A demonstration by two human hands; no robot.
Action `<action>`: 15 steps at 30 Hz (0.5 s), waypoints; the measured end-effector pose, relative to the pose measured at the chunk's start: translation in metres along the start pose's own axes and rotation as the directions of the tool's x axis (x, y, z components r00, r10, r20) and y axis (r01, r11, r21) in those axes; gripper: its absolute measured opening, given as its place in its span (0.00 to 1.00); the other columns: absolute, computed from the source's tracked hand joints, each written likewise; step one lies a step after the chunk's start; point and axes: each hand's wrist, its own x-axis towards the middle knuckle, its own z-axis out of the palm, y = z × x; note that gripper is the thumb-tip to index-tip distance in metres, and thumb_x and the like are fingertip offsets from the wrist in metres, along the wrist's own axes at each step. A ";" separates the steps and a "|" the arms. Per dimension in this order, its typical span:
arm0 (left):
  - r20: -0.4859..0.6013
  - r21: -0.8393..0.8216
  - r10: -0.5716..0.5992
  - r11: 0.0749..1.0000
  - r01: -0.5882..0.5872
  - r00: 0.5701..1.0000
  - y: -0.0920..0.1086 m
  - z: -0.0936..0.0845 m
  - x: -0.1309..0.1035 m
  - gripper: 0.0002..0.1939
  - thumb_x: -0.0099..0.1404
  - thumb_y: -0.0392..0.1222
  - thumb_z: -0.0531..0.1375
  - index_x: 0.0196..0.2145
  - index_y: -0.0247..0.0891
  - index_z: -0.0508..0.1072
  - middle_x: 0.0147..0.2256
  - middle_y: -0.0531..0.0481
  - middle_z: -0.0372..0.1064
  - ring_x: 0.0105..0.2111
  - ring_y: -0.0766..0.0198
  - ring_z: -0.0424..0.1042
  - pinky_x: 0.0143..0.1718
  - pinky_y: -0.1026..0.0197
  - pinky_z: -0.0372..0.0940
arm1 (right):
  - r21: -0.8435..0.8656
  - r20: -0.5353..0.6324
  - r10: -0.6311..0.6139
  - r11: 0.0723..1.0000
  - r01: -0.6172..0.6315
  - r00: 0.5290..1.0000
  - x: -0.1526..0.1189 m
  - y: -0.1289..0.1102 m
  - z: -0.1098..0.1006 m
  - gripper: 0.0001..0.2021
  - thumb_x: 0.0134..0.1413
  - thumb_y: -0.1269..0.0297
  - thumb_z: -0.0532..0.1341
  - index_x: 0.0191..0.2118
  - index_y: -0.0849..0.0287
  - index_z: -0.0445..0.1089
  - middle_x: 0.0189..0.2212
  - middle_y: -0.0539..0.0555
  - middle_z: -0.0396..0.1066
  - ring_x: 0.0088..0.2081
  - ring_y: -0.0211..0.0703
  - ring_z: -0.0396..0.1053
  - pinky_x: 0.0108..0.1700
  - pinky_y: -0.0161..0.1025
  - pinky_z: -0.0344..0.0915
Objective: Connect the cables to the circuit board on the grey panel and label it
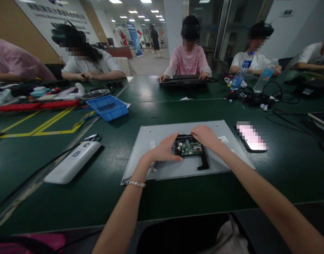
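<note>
A black plastic frame (pixel 204 162) with a green circuit board (pixel 189 149) in it lies on a flat grey metal panel (pixel 143 141). My left hand (pixel 165 150) spans the frame's left side, thumb at the near edge and fingers at the far edge, closed on it. At the far right corner of the frame, my right hand (pixel 205 135) has its fingers bent and pressed together on the edge. Whether a small part sits between those fingertips is hidden. Some thin cable (pixel 153 165) shows on the panel beneath my left wrist.
Left of the panel lies a white power bank (pixel 74 160) with a black cable; beyond it is a blue bin (pixel 108 107). A phone (pixel 251 137) rests to the right. Water bottles (pixel 241 74) and dark cables (pixel 253 98) stand farther back. Several people sit across the green table (pixel 164 203).
</note>
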 end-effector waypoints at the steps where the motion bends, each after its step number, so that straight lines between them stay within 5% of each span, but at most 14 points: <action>1: -0.001 0.003 0.001 1.000 -0.001 1.000 0.000 0.000 0.000 0.56 0.48 0.60 0.62 0.65 0.35 0.37 0.64 0.34 0.38 0.63 0.41 0.41 0.60 0.41 0.42 | -0.004 -0.009 0.004 1.000 -0.004 1.000 -0.001 0.000 0.001 0.12 0.57 0.71 0.53 0.37 0.58 0.75 0.33 0.58 0.75 0.40 0.49 0.70 0.42 0.43 0.62; 15: 0.005 -0.017 -0.019 1.000 0.019 1.000 0.002 0.000 0.000 0.57 0.48 0.59 0.63 0.65 0.36 0.36 0.64 0.35 0.37 0.63 0.40 0.40 0.60 0.40 0.42 | 0.067 -0.032 0.020 0.998 -0.018 0.999 -0.004 0.004 0.006 0.13 0.58 0.68 0.51 0.37 0.58 0.74 0.38 0.58 0.74 0.41 0.47 0.69 0.43 0.42 0.63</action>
